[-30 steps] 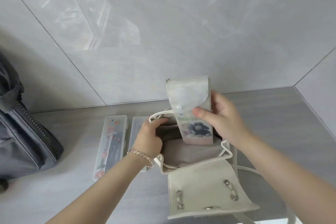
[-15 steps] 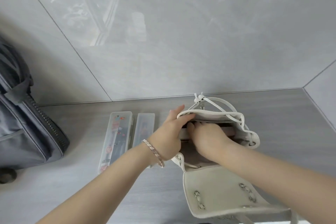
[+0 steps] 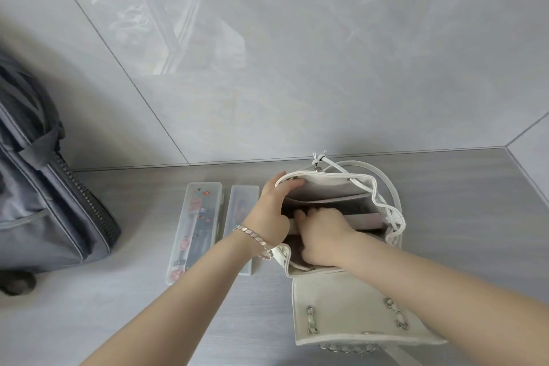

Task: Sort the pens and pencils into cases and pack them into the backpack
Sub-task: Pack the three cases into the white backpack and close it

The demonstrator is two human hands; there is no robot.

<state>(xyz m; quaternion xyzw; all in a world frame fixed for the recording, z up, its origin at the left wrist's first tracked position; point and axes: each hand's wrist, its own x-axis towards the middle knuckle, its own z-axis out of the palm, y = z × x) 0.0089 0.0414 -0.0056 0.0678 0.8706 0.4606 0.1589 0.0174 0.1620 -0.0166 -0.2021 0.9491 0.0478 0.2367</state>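
Grey tiled wall (image 3: 297, 68) is filling the upper half of the view, with a grey wood-grain floor (image 3: 445, 202) lying below it. Well to the left of the fingers, a dark grey bag (image 3: 44, 202) is standing cut off by the frame edge, its zip showing. Around the fingers, a cream backpack (image 3: 341, 321) is sitting with its mouth pulled wide and its flap folded toward the camera; the flap's lower edge is running out of the frame.

Inside the mouth, the right hand (image 3: 323, 238) is pressing down on a pale pouch-like case (image 3: 356, 220), of which only a narrow strip is showing. Its fingertips are sinking out of sight, so whether they are gripping or only pushing cannot be told. The left hand (image 3: 274, 217), wearing a silver bracelet (image 3: 255, 239), is curling its fingers (image 3: 289, 184) over the backpack's left rim, thumb outside, pinching it.

Just left of that hand, two clear plastic pencil cases are lying side by side: a decorated one (image 3: 194, 229) and a plainer one (image 3: 240, 208), partly hidden by the left wrist. Their contents are too blurred to name.
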